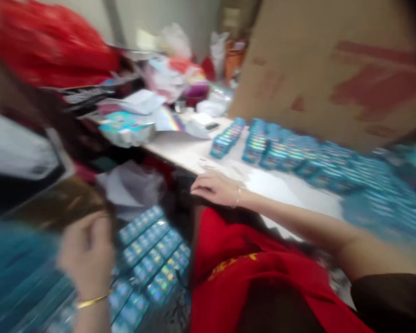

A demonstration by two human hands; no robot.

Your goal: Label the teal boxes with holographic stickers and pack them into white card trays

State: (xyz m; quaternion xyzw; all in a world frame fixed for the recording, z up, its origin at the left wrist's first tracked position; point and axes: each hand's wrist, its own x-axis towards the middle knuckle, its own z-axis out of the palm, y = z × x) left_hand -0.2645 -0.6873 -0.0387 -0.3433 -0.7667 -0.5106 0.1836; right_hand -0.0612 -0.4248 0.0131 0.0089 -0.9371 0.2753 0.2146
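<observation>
Motion blur softens everything in the head view. At lower left, my left hand [86, 254], with a gold bangle, is closed with its fingers curled; whatever may be in them is hidden. It is by a brown, shiny surface [62, 203] and blue wrapped stacks [17, 273]. Just right of it lie rows of small blue packs with shiny, holographic-looking fronts [152, 259]. My right hand [217, 188] is at the white table's near edge, above a red cloth [235, 249] over my lap. Its fingers are drawn together, with nothing visible in them.
Several stacks of blue shiny packs [287, 150] line the white table [187, 152]. A large cardboard sheet or box [298, 69] rises behind them. At the back left are a red plastic bag [52, 46], a container with blue items [125, 129] and mixed clutter.
</observation>
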